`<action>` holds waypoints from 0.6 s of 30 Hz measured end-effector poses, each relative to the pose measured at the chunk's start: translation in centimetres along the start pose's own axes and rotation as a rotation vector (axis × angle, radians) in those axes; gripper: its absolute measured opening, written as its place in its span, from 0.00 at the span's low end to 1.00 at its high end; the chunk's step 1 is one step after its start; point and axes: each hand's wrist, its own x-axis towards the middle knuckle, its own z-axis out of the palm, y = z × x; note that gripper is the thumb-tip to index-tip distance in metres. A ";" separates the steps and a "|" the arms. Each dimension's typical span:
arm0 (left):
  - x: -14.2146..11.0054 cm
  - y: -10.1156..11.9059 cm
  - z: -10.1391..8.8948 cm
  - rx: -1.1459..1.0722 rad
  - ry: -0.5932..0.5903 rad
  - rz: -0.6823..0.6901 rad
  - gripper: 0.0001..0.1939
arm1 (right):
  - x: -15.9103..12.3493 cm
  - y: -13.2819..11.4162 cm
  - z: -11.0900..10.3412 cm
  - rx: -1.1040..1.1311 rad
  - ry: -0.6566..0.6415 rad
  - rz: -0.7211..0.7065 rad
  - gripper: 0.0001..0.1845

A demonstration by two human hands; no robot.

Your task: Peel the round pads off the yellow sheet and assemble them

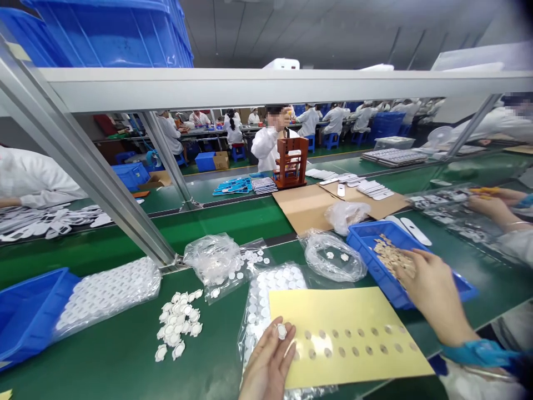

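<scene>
The left hand [266,358] is raised palm up at the left edge of a yellow sheet [333,311]; 1 small white piece [282,331] is pinched between its thumb and fingertips. The sheet, marked with 2 rows of round spots, is laid along the table's [125,361] near edge, partly over a bag of white discs [277,278]. The right hand [431,291] is lowered into a blue tray [370,261], fingers bent over beige pieces [391,253]; whether any are gripped cannot be told. A loose pile of white parts [177,319] is spread left of the sheet. A blue bin [25,311] is placed at the table's left edge, a bag of white parts [110,294] beside it.
</scene>
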 end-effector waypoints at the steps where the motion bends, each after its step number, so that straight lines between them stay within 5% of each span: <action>1: 0.4 -0.3 -0.2 0.008 0.014 0.001 0.12 | -0.2 -1.4 1.2 0.039 -0.040 -0.032 0.12; 8: 1.8 -1.2 -1.6 -0.028 0.023 0.023 0.09 | -3.5 -13.8 10.2 0.366 -0.507 -0.257 0.07; 14: 2.3 -1.5 -2.1 -0.053 -0.019 -0.010 0.07 | -2.8 -15.0 12.1 0.423 -0.618 -0.247 0.07; 18: 2.2 -1.1 -2.2 -0.065 -0.024 -0.032 0.11 | -1.6 -15.6 10.4 0.476 -0.605 -0.148 0.12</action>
